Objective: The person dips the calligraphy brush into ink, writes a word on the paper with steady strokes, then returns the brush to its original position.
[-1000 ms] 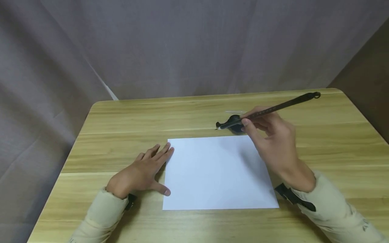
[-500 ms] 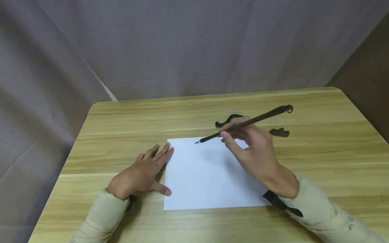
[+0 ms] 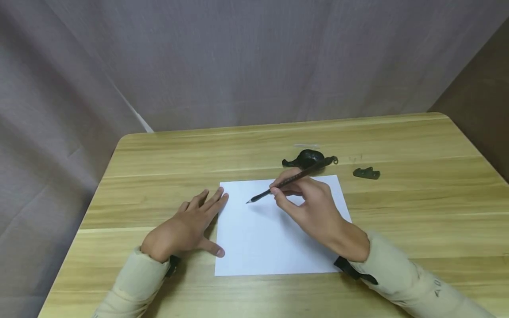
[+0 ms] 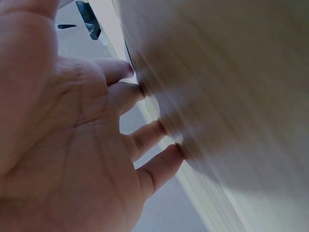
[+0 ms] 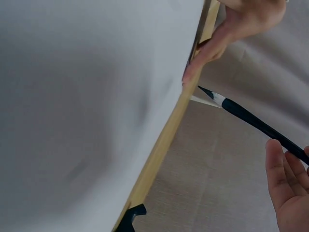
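Observation:
A sheet of white paper (image 3: 254,238) lies on the wooden table, blank where it shows. My left hand (image 3: 184,232) rests at its left edge with fingers spread, the fingertips and thumb tip on the paper's margin. Between thumb and fingers my right hand (image 3: 314,212) pinches a dark writing brush (image 3: 294,178), slanted with its looped end up to the right. In the right wrist view the brush (image 5: 256,121) shows a dark pointed tip above a pale band, apart from the paper. Behind the right hand sits a black, rounded ink dish (image 3: 308,157) with a curved spout-like end.
A small dark brush rest with a wavy top (image 3: 366,173) lies right of the dish. Behind the dish is a thin clear strip (image 3: 306,145). Grey curtain (image 3: 254,62) hangs along the table's (image 3: 159,168) far edge.
My right hand has carried the brush from beside the black dish, leftward and nearer, to over the paper's upper left part. The dish and brush rest have come into view. My left hand stays put.

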Tool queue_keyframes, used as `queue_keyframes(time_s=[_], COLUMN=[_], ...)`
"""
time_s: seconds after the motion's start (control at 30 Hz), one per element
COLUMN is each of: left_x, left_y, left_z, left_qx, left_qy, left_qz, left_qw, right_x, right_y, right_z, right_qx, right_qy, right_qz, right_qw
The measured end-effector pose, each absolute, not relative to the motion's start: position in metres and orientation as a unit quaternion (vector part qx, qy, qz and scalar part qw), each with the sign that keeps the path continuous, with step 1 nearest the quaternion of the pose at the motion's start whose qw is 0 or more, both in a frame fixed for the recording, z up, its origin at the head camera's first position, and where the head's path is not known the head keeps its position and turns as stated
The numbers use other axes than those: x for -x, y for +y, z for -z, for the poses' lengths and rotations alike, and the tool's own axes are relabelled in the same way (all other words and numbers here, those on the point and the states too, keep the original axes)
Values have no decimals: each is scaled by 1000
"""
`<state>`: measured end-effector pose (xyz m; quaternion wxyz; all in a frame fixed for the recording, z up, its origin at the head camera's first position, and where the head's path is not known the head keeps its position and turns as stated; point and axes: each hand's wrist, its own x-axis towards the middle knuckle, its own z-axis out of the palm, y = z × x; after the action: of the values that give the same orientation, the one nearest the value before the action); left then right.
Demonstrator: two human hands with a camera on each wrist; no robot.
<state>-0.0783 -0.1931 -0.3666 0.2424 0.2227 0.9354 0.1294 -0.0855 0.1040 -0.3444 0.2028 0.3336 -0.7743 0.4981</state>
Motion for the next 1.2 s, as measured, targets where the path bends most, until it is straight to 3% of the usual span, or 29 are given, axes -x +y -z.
queue_keyframes(time_s=[1.2], left_x=[80], left_y=[-191], left_z=[368], left_qx=[-213], left_qy=[938], left_qz=[-118], left_qw=[247], right_x=[84], right_y=[100], right_z=[360], right_qx=[-316], right_qy=[-803], right_qz=[-480], right_qw=[158])
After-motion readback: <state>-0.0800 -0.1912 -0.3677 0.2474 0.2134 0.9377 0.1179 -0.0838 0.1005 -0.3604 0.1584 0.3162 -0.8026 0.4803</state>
